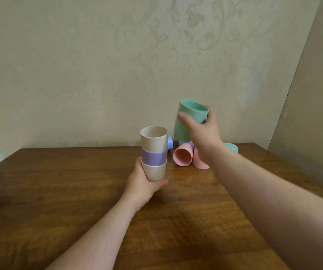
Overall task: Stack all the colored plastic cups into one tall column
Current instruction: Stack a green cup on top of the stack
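My left hand [144, 184] grips the bottom of a nested stack of three cups [153, 152]: beige below, purple in the middle, beige on top, held upright just above the wooden table [59, 191]. My right hand [205, 125] holds a mint green cup [184, 121] by its rim, raised and tilted, to the right of the stack. Behind, a pink cup [183, 154] lies on its side with its mouth toward me. A second pink cup [199, 161] lies beside it, partly hidden by my right forearm. A blue cup [170, 143] peeks out behind the stack.
Another mint green cup [231, 147] sits near the wall behind my right arm, and a purple cup [186, 143] shows under the raised one. The patterned wall [117, 75] closes the table's far edge. A beige panel [312, 114] stands at the right.
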Demonstrator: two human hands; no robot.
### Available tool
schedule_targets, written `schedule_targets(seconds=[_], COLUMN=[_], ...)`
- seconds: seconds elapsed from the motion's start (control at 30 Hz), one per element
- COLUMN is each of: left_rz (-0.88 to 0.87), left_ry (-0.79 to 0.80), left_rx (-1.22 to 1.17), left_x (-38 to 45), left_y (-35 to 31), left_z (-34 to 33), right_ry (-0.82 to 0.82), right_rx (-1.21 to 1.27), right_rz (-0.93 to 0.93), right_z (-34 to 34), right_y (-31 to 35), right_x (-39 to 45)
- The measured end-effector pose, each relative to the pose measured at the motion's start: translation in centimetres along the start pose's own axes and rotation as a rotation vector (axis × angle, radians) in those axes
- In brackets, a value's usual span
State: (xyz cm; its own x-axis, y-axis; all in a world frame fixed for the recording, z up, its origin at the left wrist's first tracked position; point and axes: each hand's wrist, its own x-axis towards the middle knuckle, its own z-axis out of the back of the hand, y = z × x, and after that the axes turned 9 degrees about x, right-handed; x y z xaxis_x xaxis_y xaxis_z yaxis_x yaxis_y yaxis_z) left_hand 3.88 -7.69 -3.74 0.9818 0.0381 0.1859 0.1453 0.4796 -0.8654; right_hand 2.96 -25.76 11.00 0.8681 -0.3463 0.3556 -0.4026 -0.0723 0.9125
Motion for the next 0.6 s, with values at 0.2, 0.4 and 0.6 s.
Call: schedule_targets(seconds=[0.2,0.4,0.6], left_rz=[0.001,0.000,0.005], left_ry=[0.024,0.011,0.021], left_rx=[0.086,0.077,0.065], left_x=[-0.2,-0.7,-0.7], left_y=[-0.3,-0.2,-0.9], left_z=[0.5,0.7,0.6], right_ry=[0.192,0.368,0.305], right_rx=[0.026,-0.216,-0.120], right_rz=[0.126,0.012,-0.034], right_z=[-4.4,-6.4,-5.2], right_y=[5.4,1.8,-1.3], right_x=[0.6,-0.2,-0.5])
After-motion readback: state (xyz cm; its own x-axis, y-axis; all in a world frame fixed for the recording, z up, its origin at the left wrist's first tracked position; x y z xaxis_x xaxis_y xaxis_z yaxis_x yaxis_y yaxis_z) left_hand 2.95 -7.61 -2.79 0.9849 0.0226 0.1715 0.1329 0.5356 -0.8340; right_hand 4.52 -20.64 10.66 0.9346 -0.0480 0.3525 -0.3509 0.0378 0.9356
